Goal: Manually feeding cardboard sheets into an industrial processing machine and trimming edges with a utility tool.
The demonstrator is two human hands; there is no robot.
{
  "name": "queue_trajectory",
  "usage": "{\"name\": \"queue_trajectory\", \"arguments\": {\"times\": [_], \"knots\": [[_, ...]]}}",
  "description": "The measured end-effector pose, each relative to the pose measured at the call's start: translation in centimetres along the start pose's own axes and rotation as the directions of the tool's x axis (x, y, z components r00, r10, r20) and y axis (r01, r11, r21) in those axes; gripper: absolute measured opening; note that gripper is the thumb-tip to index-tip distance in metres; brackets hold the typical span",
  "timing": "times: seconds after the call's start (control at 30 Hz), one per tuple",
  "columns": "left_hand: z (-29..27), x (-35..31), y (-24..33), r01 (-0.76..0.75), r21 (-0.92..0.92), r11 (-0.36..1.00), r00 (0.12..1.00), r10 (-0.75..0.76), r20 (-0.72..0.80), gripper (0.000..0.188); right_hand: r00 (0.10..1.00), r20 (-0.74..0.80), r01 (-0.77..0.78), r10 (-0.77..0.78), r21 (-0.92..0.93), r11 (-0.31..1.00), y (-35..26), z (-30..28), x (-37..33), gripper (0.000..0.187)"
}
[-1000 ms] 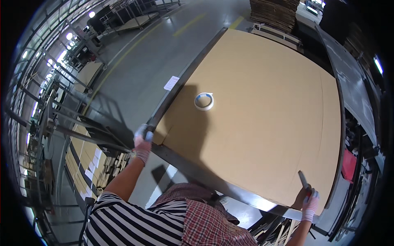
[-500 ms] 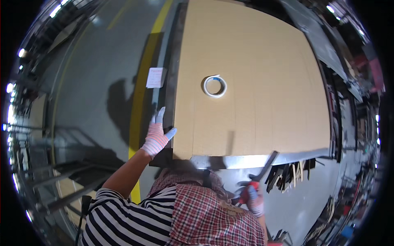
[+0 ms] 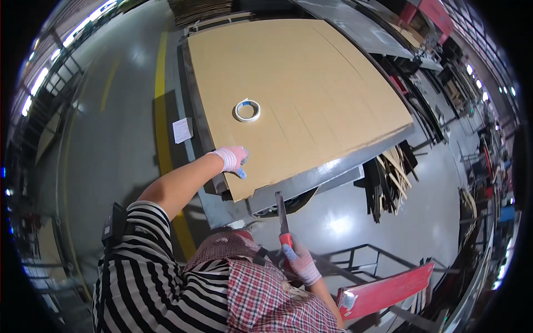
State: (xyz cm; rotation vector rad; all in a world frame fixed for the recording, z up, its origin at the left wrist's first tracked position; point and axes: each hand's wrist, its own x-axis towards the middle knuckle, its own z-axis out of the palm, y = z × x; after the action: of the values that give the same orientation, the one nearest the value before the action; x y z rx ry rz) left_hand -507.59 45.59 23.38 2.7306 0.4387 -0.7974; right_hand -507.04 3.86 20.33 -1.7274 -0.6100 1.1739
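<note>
A large sheet of brown cardboard (image 3: 311, 111) lies flat on a metal-edged table (image 3: 333, 168). My left hand (image 3: 233, 159), in a striped knit glove with blue fingertips, rests over the sheet's near left corner, thumb and fingers apart, holding nothing. My right hand (image 3: 301, 263), gloved alike, is closed round the red handle of a long-bladed knife (image 3: 282, 213). The grey blade points away from me, its tip by the table's near edge. A roll of white tape (image 3: 255, 116) lies on the cardboard, beyond my left hand.
A white paper slip (image 3: 182, 131) sits beside the table's left edge. Dark and pale strips (image 3: 388, 180) hang below the near right side. At lower right, a red-topped seat or stand (image 3: 383, 291) stands close to my right arm. Stacked sheets (image 3: 200, 10) rise at the far end.
My view has swung right. My left hand has moved from the table's left edge onto the cardboard's corner. The knife has come in front of me, its blade now pointing away at the near edge.
</note>
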Motion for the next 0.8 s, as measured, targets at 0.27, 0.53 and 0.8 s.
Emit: {"name": "queue_trajectory", "arguments": {"times": [0.27,0.53,0.8], "knots": [[0.5,1.2,-0.2,-0.111,-0.012,0.994,0.992,0.11,-0.061,0.061,0.994,-0.1,-0.1,0.045,-0.651,0.753,-6.5,4.5,1.7,0.047],[-0.1,0.1,-2.2,-0.198,-0.086,0.976,0.98,0.196,-0.033,0.058,0.965,-0.185,-0.259,0.187,-0.789,0.557,-12.7,7.7,3.9,0.045],[-0.5,-0.1,-3.9,-0.254,-0.13,0.958,0.966,0.244,-0.091,0.05,0.913,-0.234,-0.327,0.334,-0.909,0.258,-20.1,9.4,8.9,0.034]]}}
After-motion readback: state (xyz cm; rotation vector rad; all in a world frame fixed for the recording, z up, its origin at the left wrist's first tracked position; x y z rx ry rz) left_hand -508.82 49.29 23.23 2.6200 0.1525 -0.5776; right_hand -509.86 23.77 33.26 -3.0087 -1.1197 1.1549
